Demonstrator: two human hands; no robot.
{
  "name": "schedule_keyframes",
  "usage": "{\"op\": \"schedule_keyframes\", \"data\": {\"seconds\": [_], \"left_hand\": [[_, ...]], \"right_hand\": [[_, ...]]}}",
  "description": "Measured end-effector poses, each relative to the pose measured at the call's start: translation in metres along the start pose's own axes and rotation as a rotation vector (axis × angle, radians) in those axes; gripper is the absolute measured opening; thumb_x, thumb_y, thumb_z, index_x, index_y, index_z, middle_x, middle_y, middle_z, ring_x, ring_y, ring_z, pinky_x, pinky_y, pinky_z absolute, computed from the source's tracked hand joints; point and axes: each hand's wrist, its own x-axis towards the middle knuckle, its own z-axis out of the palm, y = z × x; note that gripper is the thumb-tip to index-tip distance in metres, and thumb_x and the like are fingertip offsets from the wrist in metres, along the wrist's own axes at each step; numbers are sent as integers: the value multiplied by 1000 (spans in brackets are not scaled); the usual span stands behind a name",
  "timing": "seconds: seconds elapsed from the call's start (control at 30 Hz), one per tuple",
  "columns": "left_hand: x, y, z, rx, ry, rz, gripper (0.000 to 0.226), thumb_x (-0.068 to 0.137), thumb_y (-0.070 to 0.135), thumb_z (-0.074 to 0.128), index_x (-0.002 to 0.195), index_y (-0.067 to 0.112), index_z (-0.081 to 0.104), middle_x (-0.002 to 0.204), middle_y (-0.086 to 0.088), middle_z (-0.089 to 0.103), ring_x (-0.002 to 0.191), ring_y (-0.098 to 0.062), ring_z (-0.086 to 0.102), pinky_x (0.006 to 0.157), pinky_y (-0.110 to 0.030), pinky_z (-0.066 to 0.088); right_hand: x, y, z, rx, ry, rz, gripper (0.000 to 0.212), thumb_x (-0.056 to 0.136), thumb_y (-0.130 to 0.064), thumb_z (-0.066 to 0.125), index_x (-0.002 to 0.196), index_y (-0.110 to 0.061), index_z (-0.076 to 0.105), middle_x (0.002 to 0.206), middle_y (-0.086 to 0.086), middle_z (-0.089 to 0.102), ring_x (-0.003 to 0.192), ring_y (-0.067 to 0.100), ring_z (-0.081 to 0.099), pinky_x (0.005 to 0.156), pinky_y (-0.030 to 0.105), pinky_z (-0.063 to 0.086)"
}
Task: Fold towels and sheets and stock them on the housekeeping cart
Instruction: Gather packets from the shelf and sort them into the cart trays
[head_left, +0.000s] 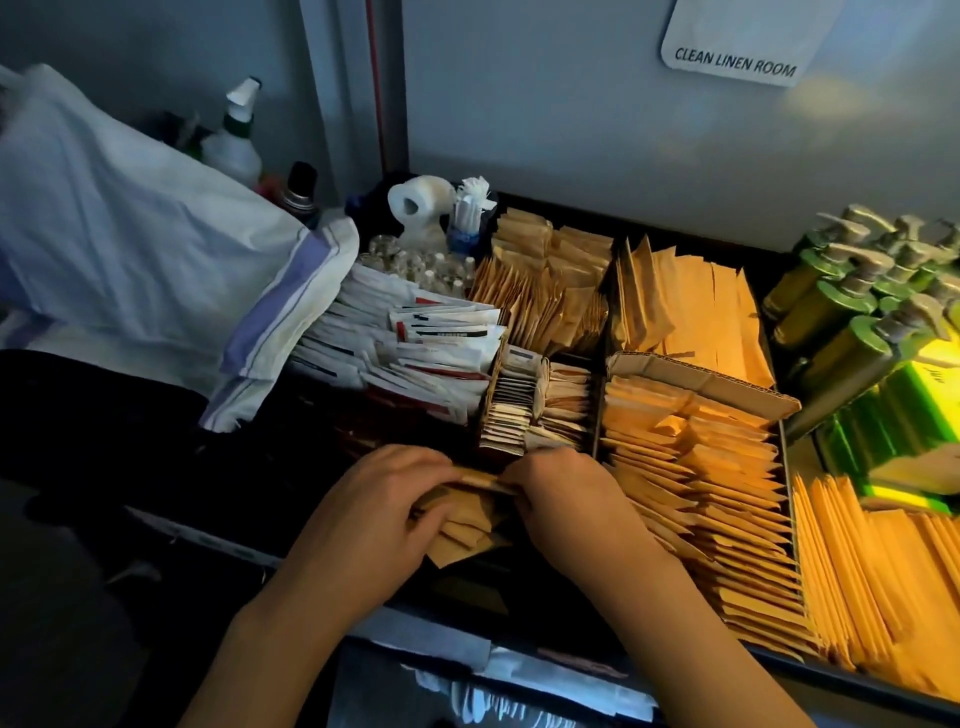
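On the top tray of the housekeeping cart (519, 631), at its near edge, both hands work a small bundle of flat brown paper packets (462, 519). The left hand (384, 499) curls over the bundle's left end and the right hand (563, 493) pinches its right end, so both are clamped on the packets. This looks like tidying amenities rather than linen work. The folded white cloth with a lilac stripe (156, 260) lies at the tray's left edge, draped over the side, so at least one piece of linen seems folded and stocked. More pale cloth (493, 691) shows on a shelf below the near edge, too dim to judge. Rows of yellow-brown packets in a cardboard divider (701, 467) fill the tray's middle and right, with green pump bottles (852, 312) at the right edge. How much linen remains cannot be told.
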Motion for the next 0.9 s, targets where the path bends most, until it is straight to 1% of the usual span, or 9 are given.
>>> {"op": "schedule_keyframes", "data": {"seconds": [0.13,0.23,0.37,0.43,0.6,0.67,0.73,0.8,0.9], "left_hand": [[6,7,-2,-27,91,42,46,91,24,74,135,33,64,131,22,59,124,3,52,101,-24,47],[17,19,-1,-40,145,106,41,89,23,74,128,34,67,123,26,60,118,3,57,95,-22,50],[34,44,1,-106,216,150,28,90,28,72,117,33,72,113,25,66,109,4,63,90,-21,54],[44,63,5,-123,234,221,25,90,30,70,114,30,74,110,23,68,107,3,64,90,-22,53],[80,108,14,-27,190,375,26,89,19,76,114,26,75,106,17,66,100,-7,63,79,-37,57],[95,122,18,54,164,379,26,89,21,75,113,29,75,105,16,63,99,-8,60,76,-37,56],[109,134,24,116,137,390,25,89,22,76,112,30,76,103,16,62,97,-7,56,75,-35,54],[120,140,31,141,110,396,24,88,22,76,111,30,77,101,15,61,97,-7,56,76,-36,55],[130,138,42,123,96,374,23,88,22,76,110,29,76,102,16,62,99,-7,57,79,-37,56]], "right_hand": [[-15,3,-17,85,175,-72,21,98,-23,56,110,-29,72,103,-8,67,95,16,62,82,36,56],[-33,12,-30,236,305,-73,17,94,-20,64,106,-26,75,100,-10,71,91,10,64,79,33,56],[-57,37,-40,375,441,4,27,89,-17,75,114,-28,77,108,-14,74,98,2,66,87,25,57],[-67,53,-44,410,444,79,30,89,-20,76,116,-32,76,112,-17,73,102,-1,63,92,25,56],[-86,86,-57,419,529,119,35,87,-28,78,120,-39,71,117,-22,68,106,-7,55,93,16,46],[-88,95,-64,414,599,97,35,86,-30,79,120,-36,72,116,-19,68,106,-2,57,91,18,47],[-85,102,-69,422,627,73,29,87,-29,77,116,-32,76,110,-17,67,98,0,59,83,15,48],[-79,111,-72,447,608,63,25,89,-24,77,113,-28,78,106,-14,69,92,1,61,79,19,53],[-68,123,-70,439,537,86,22,92,-23,75,114,-24,78,106,-11,71,96,5,63,88,33,58]]}}
